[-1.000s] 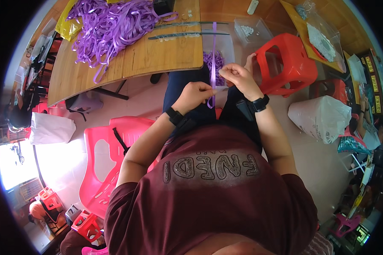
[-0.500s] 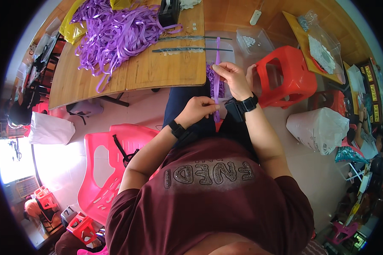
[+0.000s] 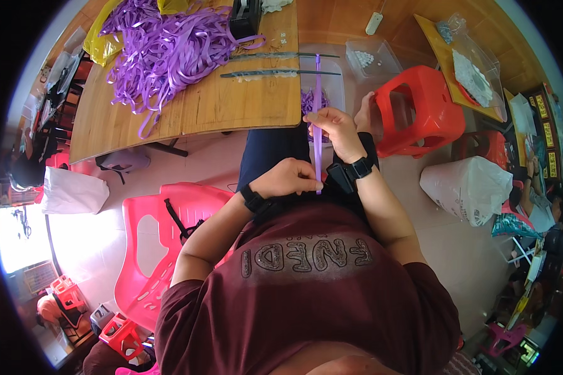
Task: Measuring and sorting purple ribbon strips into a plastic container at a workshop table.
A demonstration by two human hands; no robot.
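A purple ribbon (image 3: 319,153) runs straight from two thin dark rods (image 3: 326,74) toward my lap. My left hand (image 3: 286,177) pinches it near its lower end between thumb and fingertips. Farther up, my right hand (image 3: 335,127) has its thumb and fingers closed at the ribbon; whether they grip it firmly or let it slide is not clear. The rods are fixed to the table and stick out past its right edge, with the ribbon's upper part at them. Beneath, a clear plastic bin (image 3: 337,87) holds purple ribbon pieces (image 3: 311,100).
A big heap of purple ribbon (image 3: 169,53) lies on the wooden table (image 3: 244,106), beside a black tape dispenser (image 3: 245,20). To the right stand a red stool (image 3: 422,112) and a white sack (image 3: 466,187). A pink chair (image 3: 169,206) is at my left.
My left hand has moved down toward my body, and my right hand has come slightly nearer. The stretch of ribbon between them is longer and straighter.
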